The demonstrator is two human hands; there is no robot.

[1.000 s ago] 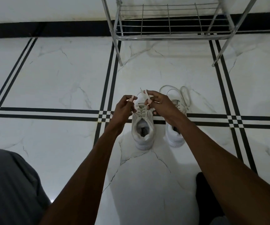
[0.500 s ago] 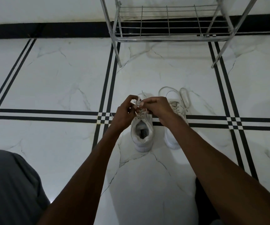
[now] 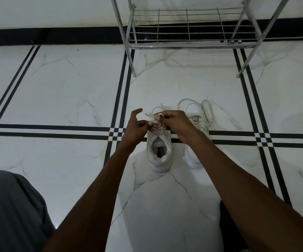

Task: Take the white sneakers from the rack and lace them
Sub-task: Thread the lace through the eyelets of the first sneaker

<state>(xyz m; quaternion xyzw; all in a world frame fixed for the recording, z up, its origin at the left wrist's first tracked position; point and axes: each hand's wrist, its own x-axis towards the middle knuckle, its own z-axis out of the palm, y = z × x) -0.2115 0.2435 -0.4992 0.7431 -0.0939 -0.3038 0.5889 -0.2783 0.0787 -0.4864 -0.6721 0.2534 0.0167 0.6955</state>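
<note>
Two white sneakers stand side by side on the tiled floor, toes pointing away from me. The left sneaker [image 3: 159, 153] shows its open collar and a dark insole label. My left hand [image 3: 135, 128] and my right hand [image 3: 177, 122] meet over its tongue, each pinching a strand of its white lace [image 3: 151, 116]. The left index finger sticks up. The right sneaker [image 3: 199, 124] is partly hidden behind my right forearm, and its loose lace [image 3: 206, 110] lies in loops past its toe.
A chrome wire shoe rack [image 3: 187, 44] stands against the wall straight ahead, its legs on the floor just beyond the sneakers. White marble tiles with black stripes [image 3: 56, 131] spread all around. My grey-clad knee [image 3: 10, 211] fills the lower left corner.
My hands came together over the left sneaker's tongue, then the left hand drew slightly left, its index finger lifting. The lace ends now cross between the hands. The sneakers stayed put.
</note>
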